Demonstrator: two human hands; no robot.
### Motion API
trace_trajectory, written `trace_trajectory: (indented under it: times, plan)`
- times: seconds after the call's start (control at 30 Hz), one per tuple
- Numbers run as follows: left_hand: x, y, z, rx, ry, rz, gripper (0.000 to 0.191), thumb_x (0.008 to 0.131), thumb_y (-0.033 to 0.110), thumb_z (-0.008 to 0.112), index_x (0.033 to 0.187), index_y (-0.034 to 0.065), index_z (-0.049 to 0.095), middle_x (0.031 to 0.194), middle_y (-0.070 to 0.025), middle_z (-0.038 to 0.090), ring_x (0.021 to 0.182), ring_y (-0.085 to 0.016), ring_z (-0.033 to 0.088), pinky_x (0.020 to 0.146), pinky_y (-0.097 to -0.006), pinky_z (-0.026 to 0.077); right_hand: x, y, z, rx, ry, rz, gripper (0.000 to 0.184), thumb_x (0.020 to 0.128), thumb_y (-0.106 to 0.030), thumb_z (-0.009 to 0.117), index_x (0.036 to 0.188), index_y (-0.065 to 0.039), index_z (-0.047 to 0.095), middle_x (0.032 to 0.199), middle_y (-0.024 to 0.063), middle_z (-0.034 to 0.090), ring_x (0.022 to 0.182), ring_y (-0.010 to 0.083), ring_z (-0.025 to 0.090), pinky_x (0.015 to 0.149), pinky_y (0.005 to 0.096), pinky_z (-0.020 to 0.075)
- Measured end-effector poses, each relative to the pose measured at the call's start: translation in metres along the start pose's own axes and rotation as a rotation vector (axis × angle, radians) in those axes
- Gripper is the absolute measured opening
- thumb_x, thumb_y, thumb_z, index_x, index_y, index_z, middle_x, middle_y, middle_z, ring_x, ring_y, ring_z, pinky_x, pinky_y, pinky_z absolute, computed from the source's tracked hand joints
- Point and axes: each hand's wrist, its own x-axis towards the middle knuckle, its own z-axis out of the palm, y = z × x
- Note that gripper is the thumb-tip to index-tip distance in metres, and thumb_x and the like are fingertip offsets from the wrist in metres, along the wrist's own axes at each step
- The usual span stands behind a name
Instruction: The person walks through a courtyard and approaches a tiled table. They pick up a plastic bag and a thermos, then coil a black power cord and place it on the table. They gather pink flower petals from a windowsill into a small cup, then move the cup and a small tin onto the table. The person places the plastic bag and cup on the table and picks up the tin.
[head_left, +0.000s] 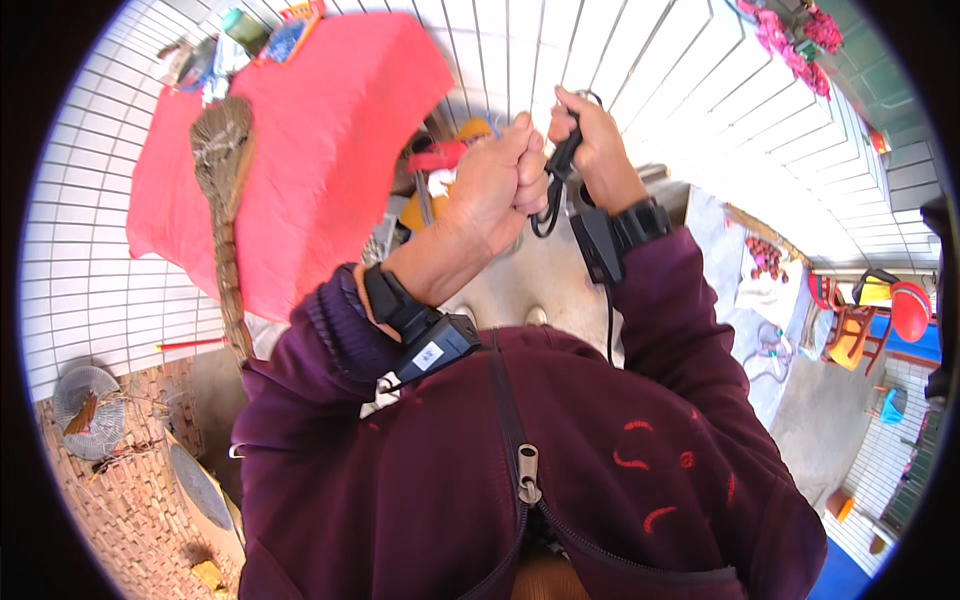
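Observation:
My right hand (592, 146) is closed around a bundle of black cable (564, 159), held up in front of me near the tiled wall. Part of the cable bends down in a loop between my two hands. Beside it my left hand (499, 180) is curled into a fist, its fingers next to the loop. A thin blue strip (493, 124) shows behind that fist; whether it is gripped is hidden. Each wrist carries a black strapped device, the left one (435, 349) bearing a label and the right one (600, 244) trailing a thin cord.
A red-covered table (322, 150) stands to the left, with a straw broom (225, 172) leaning against it. Yellow and red items (439, 161) lie beyond my left hand. At right are a grey-blue covered surface (757, 322) and a wooden chair (855, 330). A wire-guarded fan (88, 412) is at lower left.

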Motion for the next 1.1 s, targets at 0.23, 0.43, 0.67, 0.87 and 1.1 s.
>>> trace_trajectory:
  times: [0.23,0.43,0.67,0.87,1.1]
  plan:
    - [0.03,0.057,-0.048,-0.139,0.019,0.206,0.044,0.093,0.043,0.045,0.111,0.0024,0.047,0.079,-0.0038,0.051,0.075,-0.016,0.052,0.072,-0.0292,0.046,0.004,-0.042,0.003,0.175,-0.09,-0.213,0.019,0.081,-0.003,0.064,0.082,-0.005,0.045,0.065,0.0095,0.049,0.046,0.0153,0.045,0.04,0.0291,0.0372]
    - [0.045,0.041,-0.076,0.22,0.052,0.008,0.061,0.092,0.051,0.042,0.123,-0.0015,0.045,0.114,-0.0124,0.055,0.106,-0.023,0.053,0.095,-0.036,0.041,-0.009,-0.04,0.022,0.077,-0.143,-0.168,0.024,0.085,-0.019,0.065,0.083,-0.008,0.044,0.068,0.0072,0.051,0.05,0.0123,0.045,0.044,0.0251,0.0381]
    - [0.026,0.002,-0.05,0.044,-0.381,-0.26,0.047,0.086,0.026,0.063,0.122,0.0019,0.044,0.111,-0.0124,0.059,0.098,-0.02,0.06,0.087,-0.0391,0.048,-0.015,-0.024,0.046,-0.059,-0.214,-0.2,0.021,0.085,-0.019,0.065,0.088,-0.007,0.048,0.069,0.0091,0.053,0.05,0.0121,0.046,0.042,0.0242,0.0366]
    - [0.02,0.033,-0.063,0.583,-0.328,-0.154,0.057,0.079,0.023,0.07,0.125,0.0021,0.045,0.111,-0.007,0.056,0.104,-0.015,0.052,0.085,-0.0293,0.045,-0.008,-0.023,0.049,-0.137,-0.189,-0.221,0.016,0.083,-0.012,0.064,0.091,-0.006,0.051,0.063,0.0063,0.05,0.047,0.013,0.046,0.039,0.026,0.0366]
    - [0.004,0.033,-0.066,1.581,-0.284,0.077,0.023,0.089,0.022,0.054,0.098,0.0016,0.059,0.078,-0.0116,0.061,0.071,-0.021,0.061,0.067,-0.0351,0.049,-0.001,-0.025,0.062,-0.394,-0.283,-0.248,0.038,0.082,-0.018,0.067,0.112,-0.006,0.045,0.071,0.0071,0.052,0.053,0.0142,0.051,0.044,0.0268,0.0419]
